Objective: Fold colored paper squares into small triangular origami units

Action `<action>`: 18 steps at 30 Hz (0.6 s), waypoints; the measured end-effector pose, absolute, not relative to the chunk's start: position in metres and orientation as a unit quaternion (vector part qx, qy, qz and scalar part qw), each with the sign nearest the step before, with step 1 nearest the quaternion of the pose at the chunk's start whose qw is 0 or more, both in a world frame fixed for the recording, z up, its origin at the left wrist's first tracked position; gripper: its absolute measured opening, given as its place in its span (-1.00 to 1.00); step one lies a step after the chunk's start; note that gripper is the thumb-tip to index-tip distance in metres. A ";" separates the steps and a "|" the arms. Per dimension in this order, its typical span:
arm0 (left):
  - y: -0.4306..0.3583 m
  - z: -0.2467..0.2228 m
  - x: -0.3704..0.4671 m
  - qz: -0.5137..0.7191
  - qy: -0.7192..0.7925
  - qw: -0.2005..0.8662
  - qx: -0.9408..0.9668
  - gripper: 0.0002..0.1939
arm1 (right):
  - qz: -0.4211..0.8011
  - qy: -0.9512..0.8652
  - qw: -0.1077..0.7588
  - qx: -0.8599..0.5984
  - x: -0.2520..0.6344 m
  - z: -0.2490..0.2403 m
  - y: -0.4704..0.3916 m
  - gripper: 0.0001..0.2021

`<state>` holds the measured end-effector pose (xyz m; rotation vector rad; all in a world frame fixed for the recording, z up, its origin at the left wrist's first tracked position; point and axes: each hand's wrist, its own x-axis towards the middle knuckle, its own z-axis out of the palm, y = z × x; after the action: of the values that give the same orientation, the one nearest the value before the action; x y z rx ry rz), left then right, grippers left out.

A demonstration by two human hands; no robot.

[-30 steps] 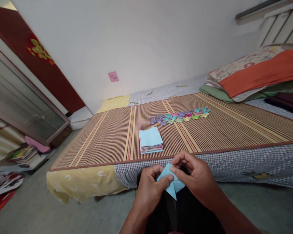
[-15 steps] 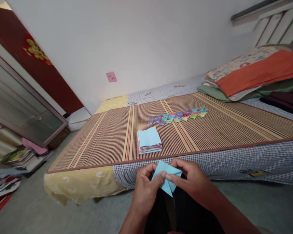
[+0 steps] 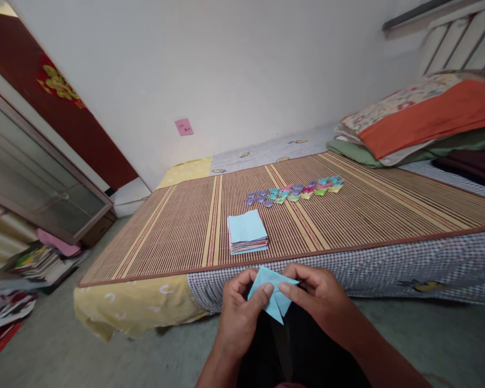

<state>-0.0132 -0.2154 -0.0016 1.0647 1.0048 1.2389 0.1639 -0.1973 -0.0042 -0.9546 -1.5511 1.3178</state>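
Note:
A light blue folded paper [image 3: 276, 307] is held between both hands, in front of the bed's edge. My left hand [image 3: 241, 310] pinches its left side, thumb on top and fingers behind. On the right side, my right hand [image 3: 317, 293] grips the paper, its thumb lying on the upper face. The paper shows a slit between two flaps that point down. Beyond the hands, a stack of square papers [image 3: 247, 229] with a light blue sheet on top rests on the striped mat. Farther back lie rows of small folded paper pieces [image 3: 294, 191] in several colours.
The striped mat [image 3: 178, 231] covers a bed with a checked and yellow sheet [image 3: 141, 304]. Folded bedding [image 3: 424, 121] with an orange band is piled at the right. A glass-fronted cabinet [image 3: 36, 156] and a pile of books [image 3: 36, 261] stand at the left.
The thumbs have moved slightly apart on the blue paper. Its right corner has shifted a little left, and the lower flaps now lie closer together.

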 end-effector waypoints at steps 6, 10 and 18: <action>-0.212 -0.005 -0.016 0.533 0.425 0.572 0.455 -0.72 | 0.521 -0.623 0.434 -0.389 0.173 -0.003 -0.197 -0.72; -0.209 -0.006 -0.019 0.527 0.436 0.569 0.457 -0.70 | 0.524 -0.622 0.427 -0.396 0.186 -0.002 -0.193 -0.72; -0.213 -0.002 -0.010 0.449 0.451 0.549 0.542 -0.59 | 0.484 -0.660 0.396 -0.416 0.171 0.005 -0.192 -0.82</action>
<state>-0.0104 -0.2125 -0.0018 1.2831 1.0681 1.0623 0.1707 -0.1923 0.0048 -1.0547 -1.6725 1.2263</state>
